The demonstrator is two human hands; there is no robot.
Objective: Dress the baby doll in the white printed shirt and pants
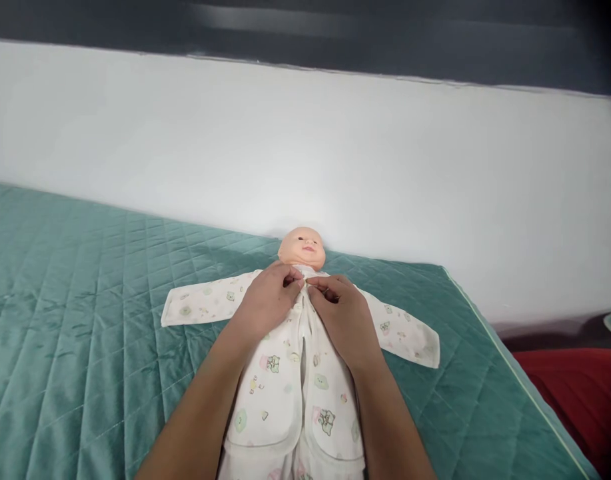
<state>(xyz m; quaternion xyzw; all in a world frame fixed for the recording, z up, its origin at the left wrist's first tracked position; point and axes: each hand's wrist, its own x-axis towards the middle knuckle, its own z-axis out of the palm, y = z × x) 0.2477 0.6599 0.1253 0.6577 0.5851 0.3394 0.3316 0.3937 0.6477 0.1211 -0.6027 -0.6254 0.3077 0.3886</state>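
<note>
A baby doll (pixel 302 245) lies on its back, dressed in a white printed baby jacket (pixel 280 373) with its sleeves spread to both sides. At the jacket's neckline, my left hand (pixel 274 293) pinches the left front edge. Facing it, my right hand (pixel 341 307) pinches the other edge between thumb and forefinger. The fingertips of both hands nearly meet just below the doll's chin. Below them the front hangs slightly parted. White printed pants (pixel 258 465) show under the jacket's hem. Any fastener at the collar is too small to make out.
Under the doll spreads a green quilted cover (pixel 110 320), its piped edge running down the right. A white wall (pixel 305 147) stands directly behind the doll's head, with a dark band above. Something red (pixel 575 387) lies beyond the right edge.
</note>
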